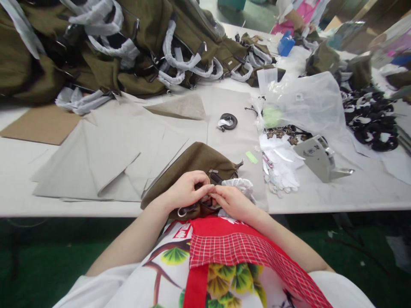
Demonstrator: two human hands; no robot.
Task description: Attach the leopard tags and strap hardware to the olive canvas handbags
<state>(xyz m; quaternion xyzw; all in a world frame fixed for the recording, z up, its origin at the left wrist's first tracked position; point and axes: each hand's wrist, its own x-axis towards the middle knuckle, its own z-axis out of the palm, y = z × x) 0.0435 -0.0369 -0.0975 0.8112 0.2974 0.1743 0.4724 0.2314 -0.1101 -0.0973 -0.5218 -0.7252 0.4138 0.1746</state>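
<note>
The olive bag (195,159) is positioned at the front edge of the worktop (237,96), directly before the wearer's body. Its upper side is reached by the right hand (188,188) and the left hand (234,203), whose fingertips are brought together over the bag. The fingers of both hands are curled and nearly closed; whether a small part is gripped between the tips cannot be told, as the contact area is obscured. A handle wrapped in white material (240,185) is located just beside the left hand, and a metal ring (182,212) is visible below the right wrist. Grey sheet material (96,149) is spread to the left of the bag, partly over brown cardboard (41,124). A coiled black strap (234,122) is placed beyond the bag, and a light green slip (251,157) lies nearer, to its right. Farther right, a clear plastic bag (308,96), a grey metal fixture (316,158) and a pile of black coils (374,122) are set out. Olive bags with wrapped handles (138,68) are heaped at the rear left. Another person (297,17) is partly visible at the far side.
</note>
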